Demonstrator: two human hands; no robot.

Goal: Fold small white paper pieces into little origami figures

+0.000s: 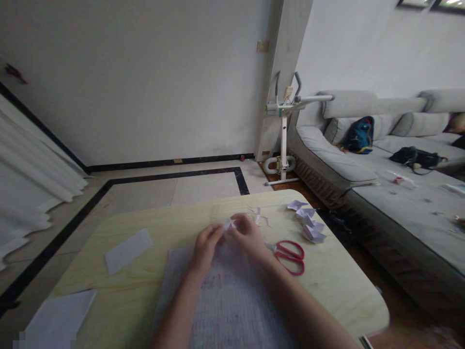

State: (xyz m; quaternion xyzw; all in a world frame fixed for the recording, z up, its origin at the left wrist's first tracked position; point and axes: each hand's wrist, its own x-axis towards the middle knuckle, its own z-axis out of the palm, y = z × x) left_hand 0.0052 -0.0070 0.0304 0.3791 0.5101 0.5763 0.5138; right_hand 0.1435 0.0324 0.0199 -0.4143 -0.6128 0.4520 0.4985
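Observation:
A small piece of folded white paper (228, 224) is pinched between my two hands, above the far edge of a large written sheet (232, 300). My left hand (208, 244) grips its left side with fingers closed. On the other side, my right hand (248, 233) holds it with curled fingers. Part of the paper is hidden by the fingers. Scissors with red handles (290, 257) lie right beside my right wrist, their blades partly covered by it. Thin paper scraps (258, 216) are scattered just beyond my right hand.
Several folded paper pieces (308, 224) sit at the table's right edge. A white paper strip (129, 251) and blank paper (60, 315) lie on the left of the wooden table (138, 295). A grey sofa (410, 203) and exercise machine (284, 140) stand beyond.

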